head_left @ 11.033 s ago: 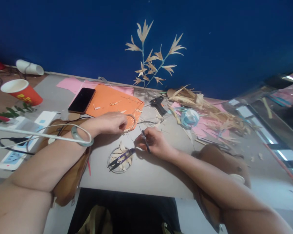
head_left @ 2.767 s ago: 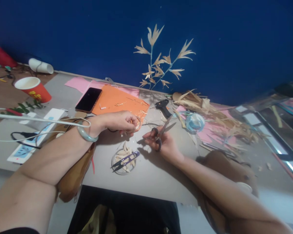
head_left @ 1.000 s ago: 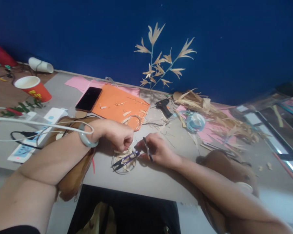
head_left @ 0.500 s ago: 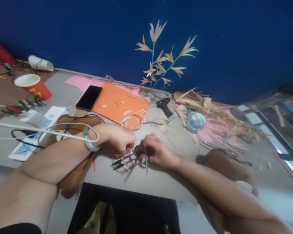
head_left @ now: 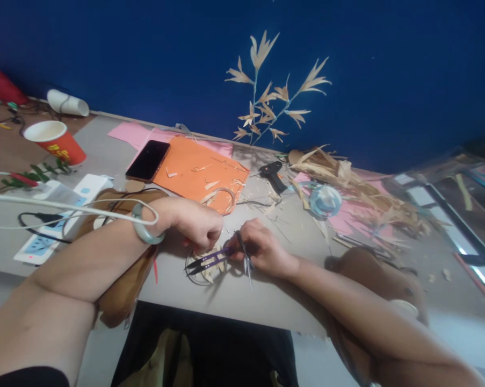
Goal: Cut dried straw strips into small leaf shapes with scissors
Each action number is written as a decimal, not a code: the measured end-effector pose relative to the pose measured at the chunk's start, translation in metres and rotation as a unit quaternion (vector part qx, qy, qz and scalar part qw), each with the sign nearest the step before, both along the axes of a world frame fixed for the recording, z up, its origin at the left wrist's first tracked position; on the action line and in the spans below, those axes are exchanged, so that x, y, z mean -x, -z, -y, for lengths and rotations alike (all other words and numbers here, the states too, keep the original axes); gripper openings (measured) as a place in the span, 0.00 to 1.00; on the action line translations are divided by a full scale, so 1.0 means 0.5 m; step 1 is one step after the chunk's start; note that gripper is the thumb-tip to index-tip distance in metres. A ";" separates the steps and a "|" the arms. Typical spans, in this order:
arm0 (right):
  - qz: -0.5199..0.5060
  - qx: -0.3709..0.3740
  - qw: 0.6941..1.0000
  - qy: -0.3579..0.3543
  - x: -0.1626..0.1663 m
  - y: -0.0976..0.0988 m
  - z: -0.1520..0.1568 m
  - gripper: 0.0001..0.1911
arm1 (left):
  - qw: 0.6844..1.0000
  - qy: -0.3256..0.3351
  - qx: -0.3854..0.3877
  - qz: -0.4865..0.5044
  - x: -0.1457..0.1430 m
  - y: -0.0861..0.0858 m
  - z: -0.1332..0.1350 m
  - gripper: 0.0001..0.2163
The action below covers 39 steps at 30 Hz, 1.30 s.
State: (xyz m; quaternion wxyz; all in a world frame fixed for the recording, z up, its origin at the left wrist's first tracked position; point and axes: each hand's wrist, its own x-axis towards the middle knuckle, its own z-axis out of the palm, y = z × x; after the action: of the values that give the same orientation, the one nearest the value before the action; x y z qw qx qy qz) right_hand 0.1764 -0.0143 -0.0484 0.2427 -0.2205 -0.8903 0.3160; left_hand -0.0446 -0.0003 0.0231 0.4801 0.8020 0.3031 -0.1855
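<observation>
My right hand is closed around a pair of purple thread snips, whose dark blades point left. A second metal tool with a dark handle and thin pointed tip, looking like small scissors, hangs from the same hand. My left hand is curled closed beside the snips, knuckles up; its fingertips are hidden, so what it pinches cannot be made out. Beneath the snips on the table lie pale dried husk pieces and a thin ring of wire.
Behind the hands are an orange sheet, a phone, a black glue gun and blue tape. Dried husks lie right. A leafy stem stands at the wall. White cables cross my left forearm.
My left hand has drawn slightly up and left, away from the snips. The right hand has barely moved; the hanging metal tool has swung a little to the right.
</observation>
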 end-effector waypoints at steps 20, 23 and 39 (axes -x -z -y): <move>0.008 0.034 0.988 0.149 -0.005 0.000 -0.005 0.09 | 0.922 -0.157 -0.349 -0.065 0.035 0.039 -0.051 0.07; -0.006 0.045 0.978 0.204 -0.008 0.001 -0.011 0.11 | 0.921 -0.149 -0.356 -0.064 0.032 0.043 -0.052 0.07; 0.116 0.027 0.966 0.230 -0.050 -0.011 -0.078 0.12 | 0.948 -0.111 -0.297 -0.008 0.025 0.036 -0.044 0.05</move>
State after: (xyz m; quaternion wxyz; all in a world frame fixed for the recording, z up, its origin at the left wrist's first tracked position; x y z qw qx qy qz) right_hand 0.2015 0.0246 -0.0428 0.1975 -0.4611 -0.8289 0.2474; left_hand -0.0571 0.0219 0.0053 0.2356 0.8678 0.4357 -0.0394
